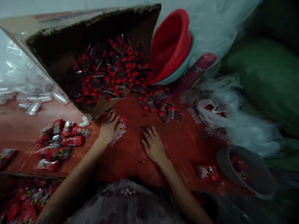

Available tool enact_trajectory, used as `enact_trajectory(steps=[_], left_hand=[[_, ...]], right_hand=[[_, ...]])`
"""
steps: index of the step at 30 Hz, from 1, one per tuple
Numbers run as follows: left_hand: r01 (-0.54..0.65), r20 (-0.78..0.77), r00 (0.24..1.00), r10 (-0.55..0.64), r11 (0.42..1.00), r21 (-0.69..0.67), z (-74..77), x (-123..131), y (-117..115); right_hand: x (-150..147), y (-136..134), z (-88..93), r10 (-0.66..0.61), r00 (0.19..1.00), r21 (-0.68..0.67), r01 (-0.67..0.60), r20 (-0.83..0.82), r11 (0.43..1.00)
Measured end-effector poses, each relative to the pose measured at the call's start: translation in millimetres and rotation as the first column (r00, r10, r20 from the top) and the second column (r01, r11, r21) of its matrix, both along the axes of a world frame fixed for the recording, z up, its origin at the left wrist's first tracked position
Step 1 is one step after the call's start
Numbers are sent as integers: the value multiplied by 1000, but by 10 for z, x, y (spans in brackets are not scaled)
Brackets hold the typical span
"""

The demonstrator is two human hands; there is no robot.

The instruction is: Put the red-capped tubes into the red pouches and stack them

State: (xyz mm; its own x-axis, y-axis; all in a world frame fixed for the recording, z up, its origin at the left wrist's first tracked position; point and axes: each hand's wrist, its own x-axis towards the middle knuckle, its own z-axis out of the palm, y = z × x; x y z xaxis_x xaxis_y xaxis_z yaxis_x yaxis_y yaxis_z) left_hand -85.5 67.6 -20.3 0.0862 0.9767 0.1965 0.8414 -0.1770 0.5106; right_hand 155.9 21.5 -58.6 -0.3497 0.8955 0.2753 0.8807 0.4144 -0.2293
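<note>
My left hand (pixel 108 128) rests near the front corner of the cardboard box, with its fingers stretched out. A small clear container (pixel 110 110) lies at its fingertips, and red-and-clear printed wrappers (pixel 121 122) lie beside its thumb. Whether the thumb presses on them I cannot tell. My right hand (pixel 154 147) is palm down over the red table, fingers spread, by a small dark piece (pixel 143 127) at the fingertips. Beyond both hands is a loose pile of small clear containers with red caps (pixel 161 101). Left of my left hand lie several red wrapped packets (pixel 72 140).
The tilted cardboard box (pixel 93 23) holds many red-capped containers. Next to it lean a red basin (pixel 184 34) and a pink-capped spray can (pixel 205 62). Clear tubes (pixel 35 98) lie at left. A grey bowl (pixel 259 194), a packet (pixel 207 173) and plastic bags (pixel 252 130) are at right.
</note>
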Motion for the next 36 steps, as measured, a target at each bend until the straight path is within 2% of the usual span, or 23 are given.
enact_trajectory(steps=[3, 6, 9, 12, 17, 22, 25, 27, 30, 32, 34, 36], left_hand=[[60, -237, 969, -72, 997, -56, -113, 63, 115], [93, -331, 939, -95, 995, -23, -176, 131, -7], [69, -337, 940, -53, 997, 35, -181, 202, -153], [39, -321, 947, -24, 998, 42, -170, 244, -199], [65, -278, 959, -57, 998, 19, -170, 265, -180], [84, -323, 944, -72, 996, 24, -136, 339, -150], [78, -277, 958, -70, 997, 18, -74, 364, -180], [41, -216, 976, -30, 998, 46, -9, 290, -237], [-145, -160, 973, 164, 982, 122, 114, -20, -346], [-330, -185, 917, 353, 933, 141, 186, -324, -392], [-494, -246, 821, 515, 857, 146, 219, -633, -373], [-539, -317, 775, 546, 834, 118, 197, -882, -281]], right_hand=[[9, -194, -20, 3, 1000, 25, -3, -19, 1000], [9, -238, -32, -7, 997, 72, 12, -76, 997], [-55, -220, 22, -4, 988, 137, 25, -156, 990], [-188, -198, 138, 22, 970, 168, 19, -240, 986], [-405, -144, 290, -35, 926, 81, 70, -375, 994], [-459, -92, 269, -31, 920, 67, 62, -390, 996], [-437, -93, 199, -24, 923, 74, 57, -384, 996], [-413, -96, 136, -25, 930, 81, 59, -367, 995], [-387, -86, 47, -4, 940, 104, 42, -340, 994], [-389, -73, 13, 23, 938, 120, 20, -346, 993], [-404, -61, 6, 38, 931, 121, 7, -362, 993], [-420, -52, 14, 38, 927, 108, 3, -374, 994]])
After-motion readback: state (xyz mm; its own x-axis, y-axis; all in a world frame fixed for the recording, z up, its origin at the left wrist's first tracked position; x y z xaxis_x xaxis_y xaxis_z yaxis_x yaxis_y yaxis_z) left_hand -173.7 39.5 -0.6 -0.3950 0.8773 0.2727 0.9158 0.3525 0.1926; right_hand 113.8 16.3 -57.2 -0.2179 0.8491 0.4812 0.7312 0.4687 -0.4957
